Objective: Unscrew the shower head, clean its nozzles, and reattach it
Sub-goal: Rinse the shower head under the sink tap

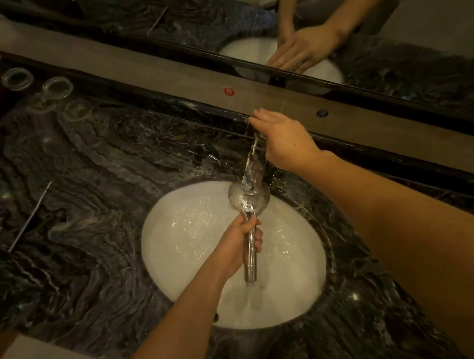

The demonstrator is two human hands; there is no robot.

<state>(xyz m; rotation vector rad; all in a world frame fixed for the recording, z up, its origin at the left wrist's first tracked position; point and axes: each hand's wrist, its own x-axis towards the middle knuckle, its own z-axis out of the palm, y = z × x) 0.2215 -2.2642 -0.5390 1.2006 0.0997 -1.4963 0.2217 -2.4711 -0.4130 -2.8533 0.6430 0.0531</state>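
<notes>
1. At far left, on the dark marble counter point(97, 170): two clear glass tumblers point(17, 78), point(58, 86), mouths up, side by side near the back ledge.
2. Further forward on the counter, well apart from the glasses: a thin metal pin point(29, 218), lying slantwise.
3. Centre, set into the counter: white oval sink point(170, 258), wet and glistening.
4. Reaching in from the lower edge: left hand point(238, 246), fingers curled round the chrome handle of the shower head point(249, 201), gripping it just below the round face.
5. Shower head held over the basin, round face tucked directly under the faucet spout, handle pointing back toward the person, water running from the handle's open end.
6. Above the shower head: chrome faucet point(254, 166), spout slanting down toward the basin.
7. From the right: right hand point(284, 139), fingers straight and together, laid flat on top of the faucet lever, wrapping nothing.
8. Along the top: mirror point(157, 16), showing the flat hand and the sink.
</notes>
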